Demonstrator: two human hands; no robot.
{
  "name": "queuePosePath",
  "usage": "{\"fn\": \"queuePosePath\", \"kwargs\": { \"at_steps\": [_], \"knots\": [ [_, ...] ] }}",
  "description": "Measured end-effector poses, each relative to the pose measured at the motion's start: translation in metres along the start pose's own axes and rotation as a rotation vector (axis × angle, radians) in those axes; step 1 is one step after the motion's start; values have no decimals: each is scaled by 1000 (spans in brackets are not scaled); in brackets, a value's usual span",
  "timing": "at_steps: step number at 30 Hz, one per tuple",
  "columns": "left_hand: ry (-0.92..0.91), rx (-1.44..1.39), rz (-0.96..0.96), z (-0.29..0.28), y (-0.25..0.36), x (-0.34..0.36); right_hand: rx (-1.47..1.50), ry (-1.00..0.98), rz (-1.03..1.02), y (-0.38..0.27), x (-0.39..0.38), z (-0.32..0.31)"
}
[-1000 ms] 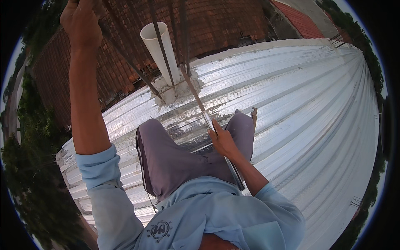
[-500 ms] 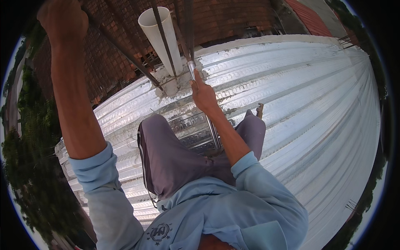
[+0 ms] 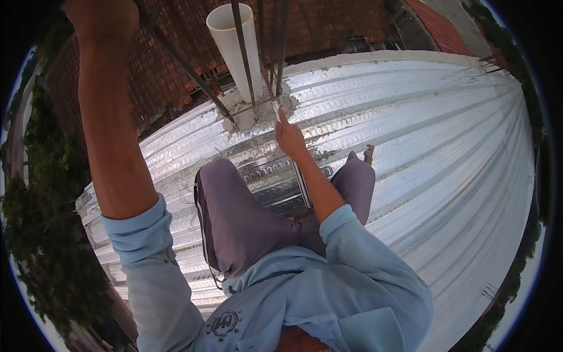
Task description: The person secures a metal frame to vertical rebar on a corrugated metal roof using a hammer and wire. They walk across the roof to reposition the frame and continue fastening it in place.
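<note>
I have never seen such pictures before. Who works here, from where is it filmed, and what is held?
There is no machine: a person works with two bare hands. Every picture comes from one wide fisheye camera worn on the head, looking down, so straight edges bend near the rim. The right hand holds what looks like a shiny metal tube. The left hand is at the upper left edge, near dark steel bars; I cannot tell whether it grips one. Bars and a white pipe stand in rough mortar on ribbed metal decking.
</note>
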State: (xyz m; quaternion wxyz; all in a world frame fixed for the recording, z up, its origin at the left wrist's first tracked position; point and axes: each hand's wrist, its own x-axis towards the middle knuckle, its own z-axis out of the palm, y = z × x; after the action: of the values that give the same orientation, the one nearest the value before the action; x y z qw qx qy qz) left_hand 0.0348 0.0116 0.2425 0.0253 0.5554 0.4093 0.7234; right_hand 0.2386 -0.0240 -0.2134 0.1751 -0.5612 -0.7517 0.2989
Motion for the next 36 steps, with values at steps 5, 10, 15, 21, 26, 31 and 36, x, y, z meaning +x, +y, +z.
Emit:
{"fn": "queuePosePath", "kwargs": {
  "at_steps": [5,10,15,21,26,31,36],
  "knots": [
    [-51,-21,-15,2,-16,1,180,45,-15,11,9,-8],
    [66,13,49,0,4,-13,109,7,-5,-34,-4,-26],
    [-15,-117,32,12,-15,-9,95,10,25,24,1,3],
    [66,14,18,15,-2,-12,191,-26,90,-18,-9,-37],
    [12,-51,11,8,-13,-7,128,29,52,20,-5,9],
    [9,-56,-46,8,-15,-1,206,47,1,6,-2,-10],
    [2,-91,-57,-1,-24,6,100,16,60,8,-6,7]
  ]
}}
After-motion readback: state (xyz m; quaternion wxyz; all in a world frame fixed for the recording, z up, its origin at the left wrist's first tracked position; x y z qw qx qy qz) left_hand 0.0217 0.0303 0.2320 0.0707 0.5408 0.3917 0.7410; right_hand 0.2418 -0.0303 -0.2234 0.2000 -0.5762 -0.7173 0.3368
